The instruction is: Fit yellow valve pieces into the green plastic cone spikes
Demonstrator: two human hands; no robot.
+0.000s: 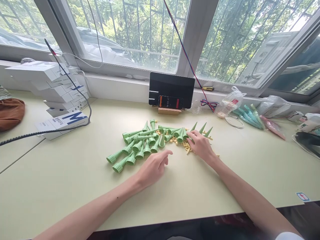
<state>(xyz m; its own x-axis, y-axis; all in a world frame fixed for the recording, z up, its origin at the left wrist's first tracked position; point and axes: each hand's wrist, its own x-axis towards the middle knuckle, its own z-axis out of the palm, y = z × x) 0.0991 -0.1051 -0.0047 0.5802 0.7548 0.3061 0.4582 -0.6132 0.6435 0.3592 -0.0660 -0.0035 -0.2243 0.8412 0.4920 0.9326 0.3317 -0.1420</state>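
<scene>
A pile of green plastic watering spikes [138, 146], hollow cones with wide ribbed cup ends, lies in the middle of the table. Small yellow valve pieces [188, 150] are heaped at its right side, partly under my right hand [200, 143]. That hand reaches into the pile, its thumb and forefinger closed at a green spike [185, 134]. My left hand [153, 168] hovers in front of the pile, fingers loosely bent and forefinger held out, with nothing visible in it. Its palm side is partly hidden.
Behind the pile, a phone [170, 102] showing a timer leans on a black tablet [172, 86]. White boxes [62, 90] are stacked at the left, with a black cable [50, 131] in front. Plastic bags [230, 101] and teal packets [250, 116] lie along the right sill.
</scene>
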